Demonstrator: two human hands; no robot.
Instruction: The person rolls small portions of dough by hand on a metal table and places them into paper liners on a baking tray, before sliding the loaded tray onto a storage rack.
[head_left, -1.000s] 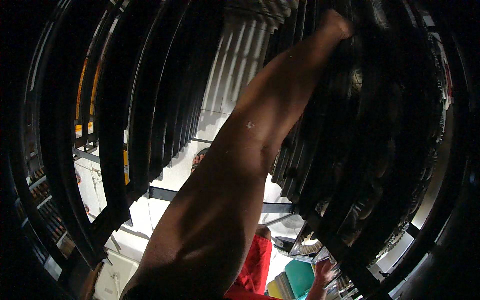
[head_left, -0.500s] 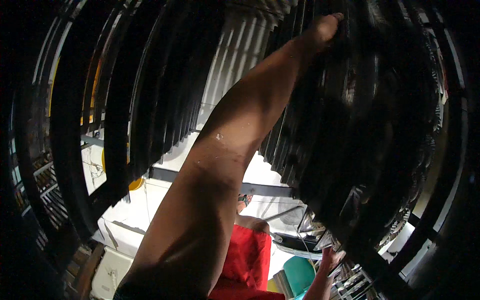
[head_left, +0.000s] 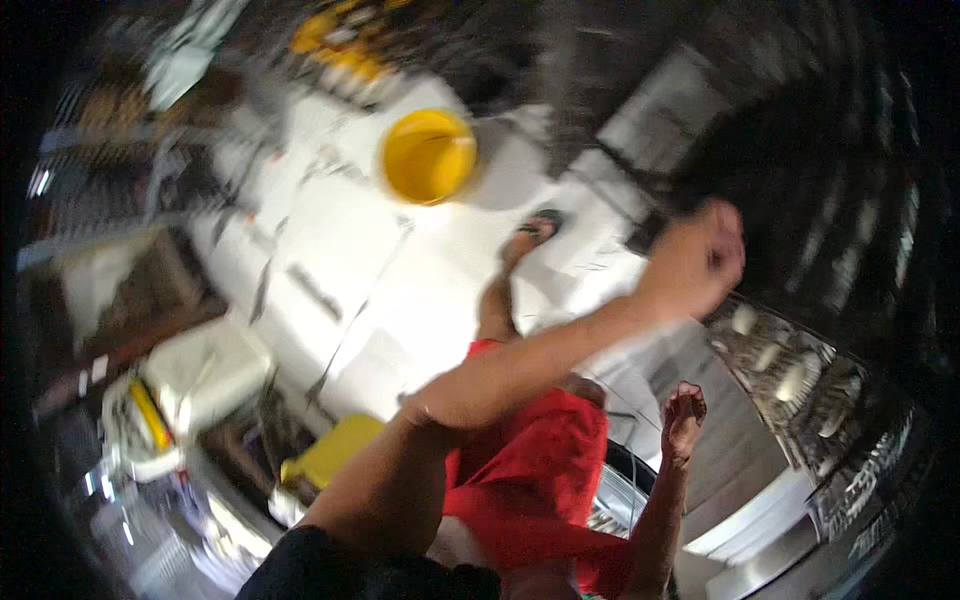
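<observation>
My left hand [head_left: 697, 262] reaches across to the right on an outstretched arm, beside dark ribbed panels [head_left: 800, 190]. Motion smears its curled fingers, and I cannot make out anything in them. Lower down, my right hand [head_left: 684, 418] is raised with its palm showing. Its fingers are loosely bent and a little apart, with nothing visible in them. Near it is a rack [head_left: 785, 375] holding several pale objects, too blurred to name. Below my arms are red shorts [head_left: 545, 455] and a foot in a dark sandal [head_left: 540, 228].
A yellow bucket [head_left: 428, 157] stands on the white floor [head_left: 335, 215]. At the lower left are a white container [head_left: 215, 370] and a yellow seat-like piece [head_left: 340, 447]. Orange-yellow items [head_left: 345, 45] sit at the back. A wooden-looking surface [head_left: 725, 430] lies at right.
The view has swung down from the dark panels to the floor. My left hand has come back from its high reach. My right hand now shows clearly, and the bucket is fully visible.
</observation>
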